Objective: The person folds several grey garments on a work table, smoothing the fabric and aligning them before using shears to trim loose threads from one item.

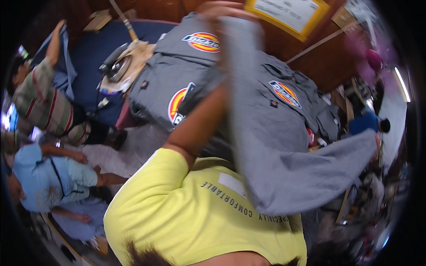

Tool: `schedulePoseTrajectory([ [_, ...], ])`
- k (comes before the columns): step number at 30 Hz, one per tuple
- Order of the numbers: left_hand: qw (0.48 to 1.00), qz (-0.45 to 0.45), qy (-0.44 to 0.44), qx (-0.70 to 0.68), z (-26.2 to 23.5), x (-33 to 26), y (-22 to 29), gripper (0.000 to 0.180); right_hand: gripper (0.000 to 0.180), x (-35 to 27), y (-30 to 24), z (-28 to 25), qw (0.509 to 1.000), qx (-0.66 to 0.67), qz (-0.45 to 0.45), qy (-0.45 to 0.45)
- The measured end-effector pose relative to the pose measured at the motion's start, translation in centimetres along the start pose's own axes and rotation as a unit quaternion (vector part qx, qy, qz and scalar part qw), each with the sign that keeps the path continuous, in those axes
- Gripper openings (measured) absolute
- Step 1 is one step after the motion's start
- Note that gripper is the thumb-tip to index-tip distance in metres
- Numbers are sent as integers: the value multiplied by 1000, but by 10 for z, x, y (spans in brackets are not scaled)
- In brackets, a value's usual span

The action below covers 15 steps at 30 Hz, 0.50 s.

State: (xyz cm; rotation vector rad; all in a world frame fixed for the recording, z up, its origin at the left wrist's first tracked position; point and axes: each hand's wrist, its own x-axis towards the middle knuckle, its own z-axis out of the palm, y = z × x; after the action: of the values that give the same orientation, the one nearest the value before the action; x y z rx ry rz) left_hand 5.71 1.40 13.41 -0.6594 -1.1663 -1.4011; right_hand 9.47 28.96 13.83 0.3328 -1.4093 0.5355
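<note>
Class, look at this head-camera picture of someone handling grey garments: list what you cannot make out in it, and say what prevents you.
- Left hand: head view, motion-blurred and partly behind the lifted grey garment; grip unclear.
- Right hand: head view, not visible; the garment's far end reaches the blurred right rim.
- Stack of grey shirts: its near edge is hidden by the raised forearm and the garment.
- Iron on the blue table: too small for detail.

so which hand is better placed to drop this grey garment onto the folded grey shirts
Left, probably. The left hand is stretched out over the folded grey shirts, blurred, with the grey garment hanging from its grip. The right hand cannot be made out.
</note>
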Motion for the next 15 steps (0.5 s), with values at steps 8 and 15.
schedulePoseTrajectory([
  [8, 966, -138, -179, -123, 60, -49, 20, 17, 45, -28, -82, 62, 906, 192, 306, -222],
  [15, 954, 107, -206, 192, 45, -14, -2, 22, 100, -28, -104, -12, 622, 470, 527, -340],
])
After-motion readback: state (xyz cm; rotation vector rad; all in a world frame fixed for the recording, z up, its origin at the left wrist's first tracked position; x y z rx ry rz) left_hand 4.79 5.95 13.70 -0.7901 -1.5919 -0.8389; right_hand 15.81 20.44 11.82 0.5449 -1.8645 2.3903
